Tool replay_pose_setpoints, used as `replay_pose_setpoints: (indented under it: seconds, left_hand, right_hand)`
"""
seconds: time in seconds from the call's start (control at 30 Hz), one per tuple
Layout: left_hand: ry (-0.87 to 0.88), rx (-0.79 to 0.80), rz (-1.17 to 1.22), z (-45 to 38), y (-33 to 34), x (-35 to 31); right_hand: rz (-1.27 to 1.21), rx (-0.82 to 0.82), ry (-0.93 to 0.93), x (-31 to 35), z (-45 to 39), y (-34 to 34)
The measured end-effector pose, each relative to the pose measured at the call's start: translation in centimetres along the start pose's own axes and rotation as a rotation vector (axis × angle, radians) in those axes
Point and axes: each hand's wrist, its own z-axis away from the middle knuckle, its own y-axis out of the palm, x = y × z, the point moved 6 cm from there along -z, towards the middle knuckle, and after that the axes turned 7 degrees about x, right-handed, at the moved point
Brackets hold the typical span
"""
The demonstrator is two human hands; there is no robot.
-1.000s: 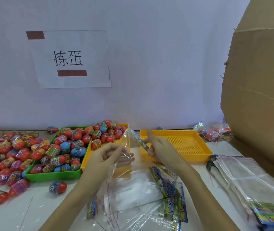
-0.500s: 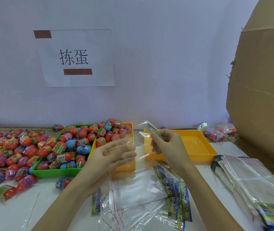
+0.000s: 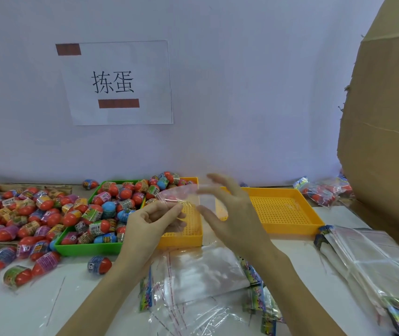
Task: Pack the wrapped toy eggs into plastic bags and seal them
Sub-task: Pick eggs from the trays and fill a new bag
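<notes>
She pinches a clear bag (image 3: 181, 195) in her left hand (image 3: 150, 221), her right hand (image 3: 230, 214) spread and empty, probably to open it for the eggs (image 3: 101, 209) at nine o'clock.

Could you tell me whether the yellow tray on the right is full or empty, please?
Empty: the yellow tray shows its bare perforated floor from wall to wall, with no eggs in it.

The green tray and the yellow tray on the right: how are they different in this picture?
The green tray is heaped with wrapped toy eggs; the yellow tray on the right shows a bare perforated floor. The green tray sits left of both hands, the yellow one behind the right hand. Both are shallow rectangular plastic trays on the table.
</notes>
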Motion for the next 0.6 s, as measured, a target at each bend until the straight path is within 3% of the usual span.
replay_pose_setpoints:
  seconds: [0.1,0.2,0.27,0.37,0.43,0.53,0.6]
  left_hand:
    - [0.010,0.009,-0.002,0.0,0.0,-0.2]
    - [-0.017,-0.004,0.089,-0.1,-0.3,0.0]
    - [-0.042,0.002,0.143,-0.2,-0.4,0.3]
    - [-0.037,0.029,0.171,-0.4,-0.1,0.4]
    - [0.050,-0.019,0.051,-0.4,-0.4,-0.1]
    - [0.173,-0.103,-0.307,-0.3,-1.1,-1.2]
    - [0.125,-0.033,-0.342,-0.5,-1.0,-0.9]
  right_hand:
    - [-0.161,0.128,-0.058,1.1,0.3,1.2]
    - [-0.143,0.281,-0.039,0.8,0.3,2.3]
    - [-0.100,0.254,-0.024,0.3,0.2,2.2]
    - [-0.135,0.088,-0.036,0.0,0.0,1.1]
    - [-0.255,0.008,0.031,-0.7,-0.2,0.3]
    - [-0.558,0.032,0.165,-1.9,-0.4,0.0]
    - [-0.710,0.094,0.229,-2.5,-0.2,0.0]
